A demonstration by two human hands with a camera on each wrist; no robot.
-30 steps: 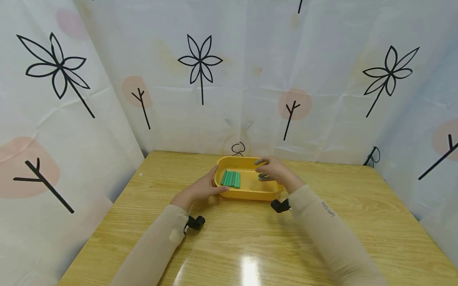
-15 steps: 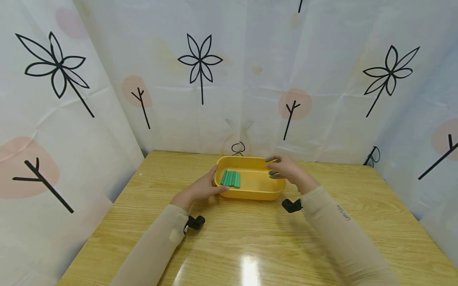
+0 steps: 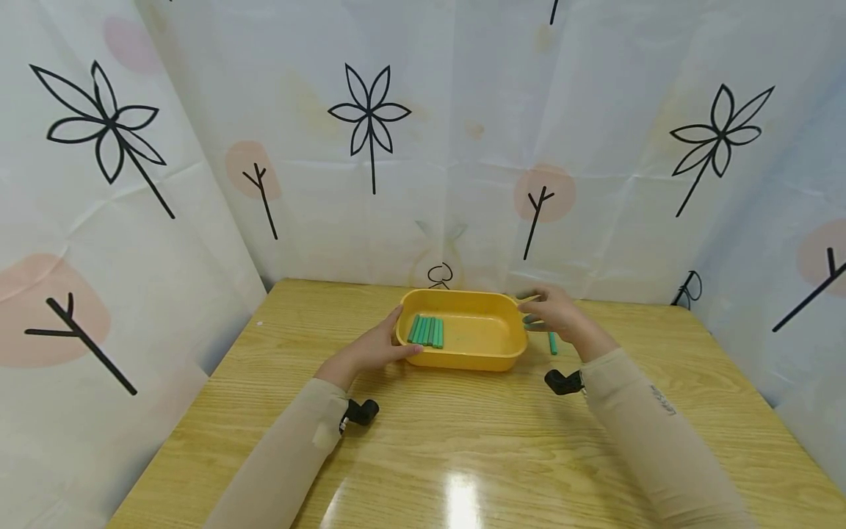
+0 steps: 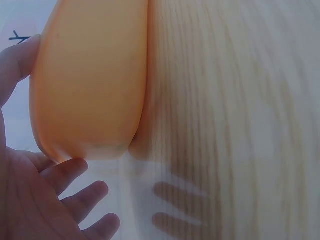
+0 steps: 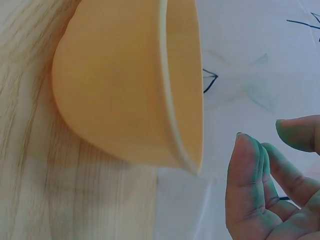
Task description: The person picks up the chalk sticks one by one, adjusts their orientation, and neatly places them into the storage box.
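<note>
A yellow plastic basin (image 3: 476,338) stands on the wooden table, with several green chalk sticks (image 3: 426,332) side by side in its left part. My left hand (image 3: 373,349) grips the basin's left end, the thumb on the near rim and the fingers round the far side. In the left wrist view, the lower fingers spread free below the basin (image 4: 95,75). Just outside the right rim hovers my right hand (image 3: 555,314), holding nothing, its fingers loosely bent and stained green. Another green chalk stick (image 3: 553,344) lies on the table under it, partly hidden.
The wooden table (image 3: 449,433) reaches back to a white printed curtain (image 3: 456,147), which also hangs at both sides. A black camera (image 3: 361,412) sits on the left wrist and another black camera (image 3: 563,382) on the right.
My right hand has moved right, from above the basin's inside to beyond its right rim. More of the chalk stick on the table shows now. The left hand and basin have stayed put.
</note>
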